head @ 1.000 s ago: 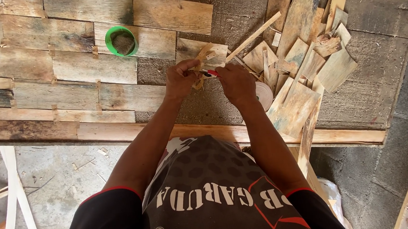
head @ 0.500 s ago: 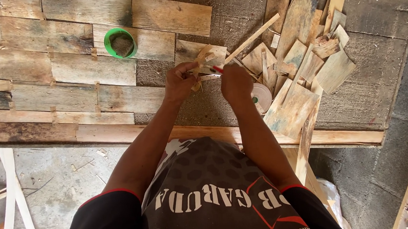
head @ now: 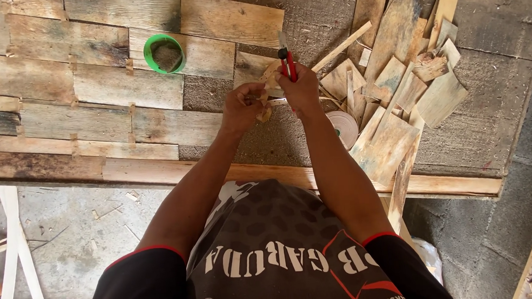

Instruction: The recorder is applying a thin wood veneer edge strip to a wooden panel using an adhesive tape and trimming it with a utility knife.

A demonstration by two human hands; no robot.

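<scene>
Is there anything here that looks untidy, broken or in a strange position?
Yes. Right of the hands, wood offcuts lie in a loose heap, overlapping at all angles, unlike the planks laid in neat rows on the left. A white tape roll is half buried among them. Nothing looks spilled.
</scene>
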